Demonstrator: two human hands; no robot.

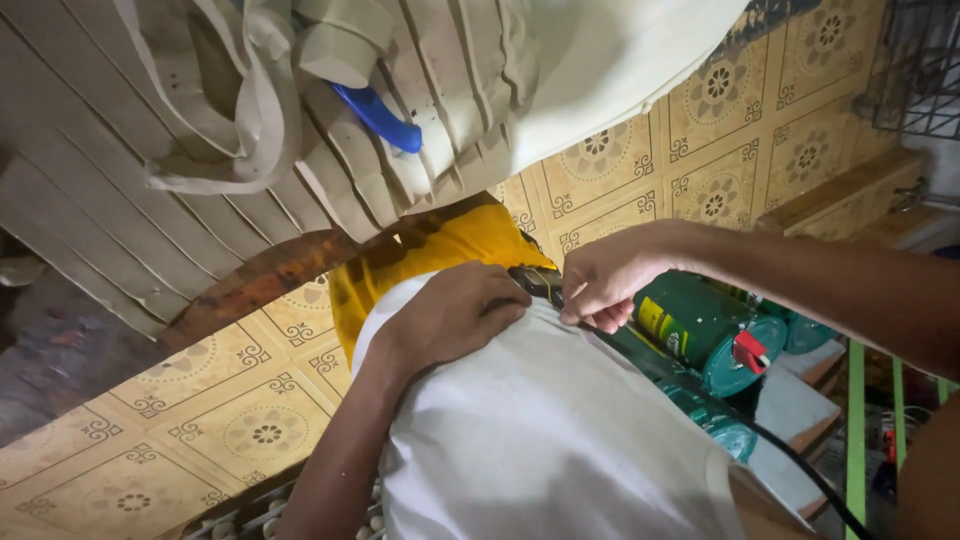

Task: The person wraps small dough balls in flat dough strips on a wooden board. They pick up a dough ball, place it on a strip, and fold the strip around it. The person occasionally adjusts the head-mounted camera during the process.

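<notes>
Left hand [455, 315] at frame centre presses flat, fingers spread, on white cloth [540, 430]; right hand [600, 280] fingers pinch black cord [800, 470] beside green angle grinder [700, 330].

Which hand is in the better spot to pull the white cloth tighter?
Probably the right hand: its fingertips already pinch the white cloth edge beside the dark tool, while the left hand lies flat on top.
</notes>
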